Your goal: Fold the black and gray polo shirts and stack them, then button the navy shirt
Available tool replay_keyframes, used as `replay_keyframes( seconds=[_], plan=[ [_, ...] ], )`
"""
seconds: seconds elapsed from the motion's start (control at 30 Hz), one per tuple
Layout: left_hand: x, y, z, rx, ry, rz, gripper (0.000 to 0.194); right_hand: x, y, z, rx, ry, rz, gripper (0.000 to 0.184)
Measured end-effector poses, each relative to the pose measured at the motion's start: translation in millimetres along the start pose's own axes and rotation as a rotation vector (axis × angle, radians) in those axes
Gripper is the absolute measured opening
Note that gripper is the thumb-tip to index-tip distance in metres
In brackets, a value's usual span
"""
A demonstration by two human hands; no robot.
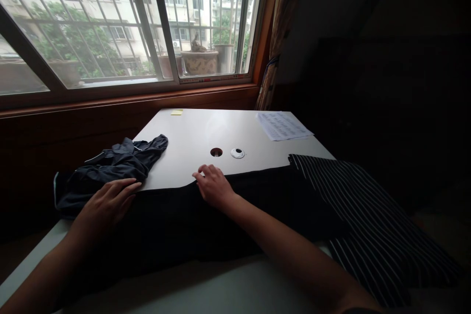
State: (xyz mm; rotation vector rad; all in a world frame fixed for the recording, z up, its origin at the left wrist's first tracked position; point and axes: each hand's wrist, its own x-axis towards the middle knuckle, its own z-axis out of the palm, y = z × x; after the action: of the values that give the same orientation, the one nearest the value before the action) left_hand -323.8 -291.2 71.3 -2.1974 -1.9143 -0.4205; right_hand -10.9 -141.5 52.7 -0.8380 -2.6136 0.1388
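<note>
White desk (pixel 191 135) has blk cloth (pixel 165 225) across its near part, apparently mostly spread, w/ grey garment (pixel 110 164) at its L edge rumpled, your L hand (pixel 106 200) fingers extended, R hand (pixel 215 186) half-curled, grips unclear.

Pale daylight from the window (pixel 147 24), washed out in its view outdoors, lays a soft glare on the far part of the white tabletop (pixel 195 132) and lights my left hand (pixel 106 202) and right hand (pixel 214 186). Beneath them, the black cloth (pixel 165 235) loses its detail in shadow; the far right sinks almost to black. Wide-angle distortion slants the window's uprights.
</note>
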Motion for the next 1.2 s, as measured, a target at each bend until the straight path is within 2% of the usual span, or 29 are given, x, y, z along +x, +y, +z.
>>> replay_keyframes(
  seconds=[0.1, 0.2, 0.3, 0.37, 0.53, 0.67, 0.77, 0.83, 1.0, 1.2],
  plan=[
    [-18, 32, 2.8, -0.004, -0.024, 0.090, 0.045, -10, -33, 2, 0.042, 0.023, -0.191, 0.037],
    [-41, 57, 31.8, 0.040, -0.076, 0.135, 0.055, -21, -61, 17, 0.080, -0.041, -0.344, 0.053],
    [-57, 57, 59.9, 0.077, -0.117, 0.085, 0.062, -31, -73, 33, 0.115, -0.105, -0.351, 0.064],
    [-59, 46, 66.3, 0.067, -0.159, 0.060, 0.064, -36, -72, 37, 0.134, -0.126, -0.338, 0.066],
    [-50, 23, 57.8, 0.012, -0.202, 0.078, 0.065, -44, -59, 27, 0.171, -0.171, -0.342, 0.068],
    [-46, 22, 56.2, -0.020, -0.193, 0.094, 0.065, -47, -54, 17, 0.216, -0.214, -0.321, 0.071],
    [-47, 23, 58.0, -0.014, -0.192, 0.092, 0.065, -48, -60, 8, 0.272, -0.246, -0.302, 0.070],
    [-47, 22, 58.7, -0.007, -0.190, 0.092, 0.064, -49, -69, 3, 0.315, -0.260, -0.357, 0.069],
    [-45, 20, 57.7, 0.013, -0.181, 0.101, 0.064, -58, -87, 3, 0.290, -0.358, -0.617, 0.055],
    [-41, 18, 55.7, 0.057, -0.225, 0.087, 0.064, -65, -75, 12, 0.190, -0.312, -0.693, 0.046]
  ],
)
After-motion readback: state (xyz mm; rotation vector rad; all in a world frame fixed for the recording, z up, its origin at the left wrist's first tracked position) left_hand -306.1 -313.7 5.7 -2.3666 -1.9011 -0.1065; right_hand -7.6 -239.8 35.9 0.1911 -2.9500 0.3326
